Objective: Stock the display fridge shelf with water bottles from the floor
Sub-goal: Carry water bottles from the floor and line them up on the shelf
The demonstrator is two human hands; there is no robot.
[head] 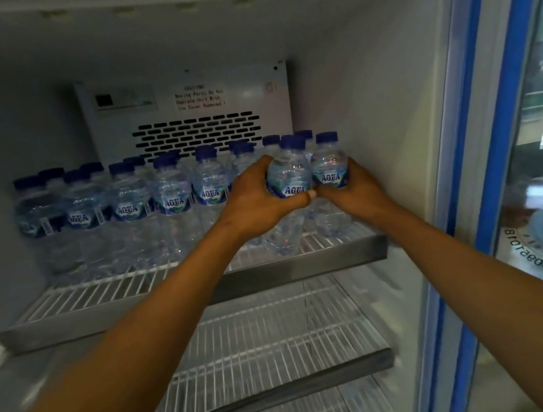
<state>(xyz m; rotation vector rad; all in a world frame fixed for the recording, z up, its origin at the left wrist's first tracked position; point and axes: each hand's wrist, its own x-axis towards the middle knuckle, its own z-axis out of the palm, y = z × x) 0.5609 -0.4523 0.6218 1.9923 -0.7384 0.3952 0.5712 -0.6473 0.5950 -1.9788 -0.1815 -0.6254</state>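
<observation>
Left hand (255, 201) wrapped around a water bottle (288, 176), thumb curled across its front below the label; right hand (353, 191) gripping a second bottle (330, 167) just beside it, fingers hidden behind. Both bottles at the right end of the top wire shelf (101, 290), close to the fridge side wall (390, 121). Rows of stocked bottles (131, 203) filling the shelf to the left, in front of a vent panel (197, 134). Lower shelf (281, 343) underneath; open glass door (541, 170) at right

Two hands (256, 204), three wire shelves (101, 290), some twenty bottles (172, 198).
</observation>
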